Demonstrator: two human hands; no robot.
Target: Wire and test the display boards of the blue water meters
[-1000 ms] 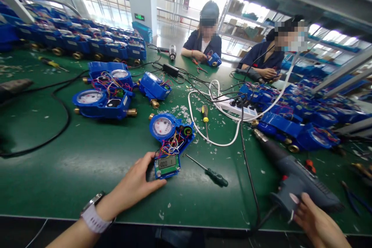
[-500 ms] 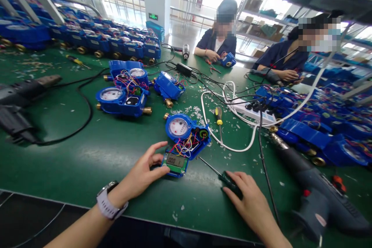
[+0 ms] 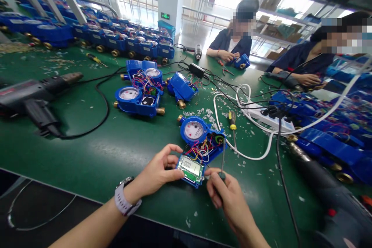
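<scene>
Directly before me lies a blue water meter [image 3: 184, 135], its housing open and coloured wires running out to a display board [image 3: 190, 176]. The small screen shows digits. My left hand [image 3: 155, 170] grips the board's left edge, thumb on its face and fingers behind. In my right hand [image 3: 231, 195] is a screwdriver [image 3: 223, 157] with a dark green handle, mostly hidden by the fingers. Its shaft points up and away, the tip near the meter's open compartment; whether it touches cannot be made out. The right fingers are close to the board's right edge.
More meters [image 3: 139, 100] stand behind to the left, with rows beyond. A heat gun [image 3: 43, 100] lies left, another [image 3: 325, 186] right. A yellow-black screwdriver [image 3: 232, 121], a white power strip [image 3: 270, 118], cables and plastic scraps lie beyond. Two co-workers [image 3: 247, 38] sit across the table.
My right hand has moved left to the display board and the screwdriver has swung from pointing left to pointing upward. The screen looks brighter and tilted. The whole view has shifted.
</scene>
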